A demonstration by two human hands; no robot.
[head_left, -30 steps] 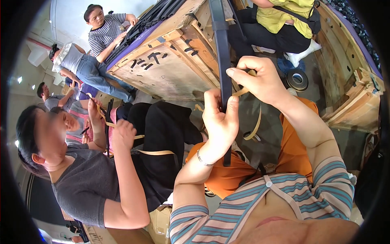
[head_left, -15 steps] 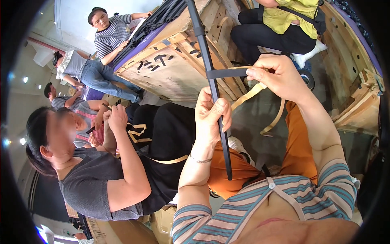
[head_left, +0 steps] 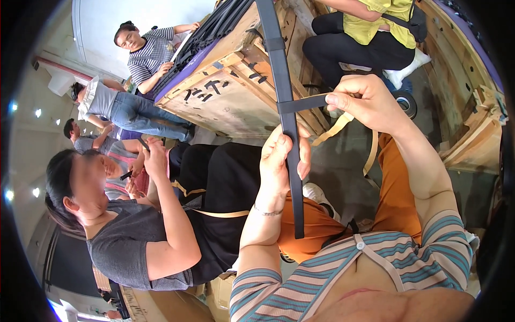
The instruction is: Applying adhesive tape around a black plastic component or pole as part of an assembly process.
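A long black bar (head_left: 294, 188) stands nearly upright in front of me, its flat, broad side facing me. My left hand (head_left: 283, 155) is closed around its lower half, thumb at the front edge. A strip of black tape (head_left: 308, 103) crosses the bar above that hand and runs to the right. My right hand (head_left: 367, 102) pinches the tape's other end between thumb and fingers. From below that hand hangs a yellowish strip (head_left: 335, 129), which loops down. Higher on the bar sits a second dark band (head_left: 274, 44).
At my left a co-worker in a dark grey shirt (head_left: 126, 241) holds a small dark piece. Ahead stands a wooden crate (head_left: 225, 112) with black strips (head_left: 214, 35) on top. A person in a yellow shirt (head_left: 378, 24) sits beyond my right hand, near another wooden crate (head_left: 466, 129).
The bar has turned about its length, so its broad face now shows. My left hand's fingers have shifted around it. My right hand stays nearly in place with the tape.
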